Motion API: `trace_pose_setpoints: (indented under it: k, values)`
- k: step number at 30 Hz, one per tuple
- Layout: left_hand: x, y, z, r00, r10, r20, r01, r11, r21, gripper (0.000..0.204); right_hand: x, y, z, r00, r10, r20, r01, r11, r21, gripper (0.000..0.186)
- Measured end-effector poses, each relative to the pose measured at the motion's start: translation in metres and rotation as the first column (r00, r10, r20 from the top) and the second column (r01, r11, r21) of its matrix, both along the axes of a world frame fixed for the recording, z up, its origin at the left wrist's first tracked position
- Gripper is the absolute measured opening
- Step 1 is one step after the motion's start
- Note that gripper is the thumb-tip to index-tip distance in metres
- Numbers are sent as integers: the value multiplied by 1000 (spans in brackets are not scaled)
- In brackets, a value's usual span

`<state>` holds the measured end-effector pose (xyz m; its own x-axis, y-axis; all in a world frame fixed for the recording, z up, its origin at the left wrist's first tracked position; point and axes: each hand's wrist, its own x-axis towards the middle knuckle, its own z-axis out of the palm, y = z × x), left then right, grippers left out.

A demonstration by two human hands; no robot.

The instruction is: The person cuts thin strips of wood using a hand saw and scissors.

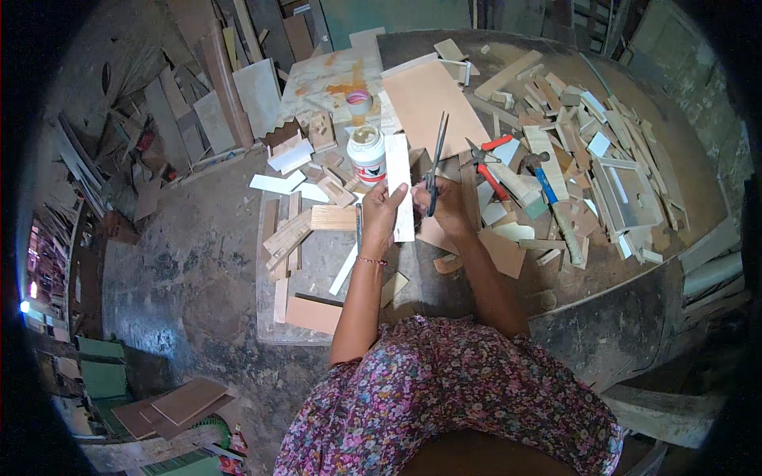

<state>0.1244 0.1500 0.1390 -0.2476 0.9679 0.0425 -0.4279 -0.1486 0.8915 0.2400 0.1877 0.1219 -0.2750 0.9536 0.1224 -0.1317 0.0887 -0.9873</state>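
My left hand [382, 213] pinches a long pale strip [400, 170] between thumb and fingers, holding it upright over the table. The strip looks like thin wood or veneer. In my right hand [449, 208] is a pair of dark scissors [436, 155], with its long blades pointing away from me. The blades stand just right of the strip, and their tips look slightly apart. My right fingers are close to the strip's edge; I cannot tell whether they touch it. A white jar [366, 155] stands open just beyond my left hand.
Pliers with red handles [494, 181] and a hammer with a blue-banded handle [556, 198] lie at the right among wood offcuts [627, 190]. A tan board [436, 103] and a small cup [359, 105] are at the back. Wood blocks [333, 217] lie left of my hands.
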Motion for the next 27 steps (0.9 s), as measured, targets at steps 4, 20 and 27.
trace_pose_setpoints:
  k: [4, 20, 27]
  values:
    - [-3, 3, -6, 1000, 20, -22, -20, 1000, 7, 19, -2, 2, 2, 999, -1, 45, 3, 999, -51, 18]
    - [-2, -7, -7, 979, -168, -115, 156, 982, -104, 22, 15, 28, -6, 949, -313, 40, 297, 928, 224, 12]
    - [-2, -3, -11, 998, 21, -57, -22, 999, -26, 24, 1, 8, 5, 996, -38, 79, 34, 998, 45, 10]
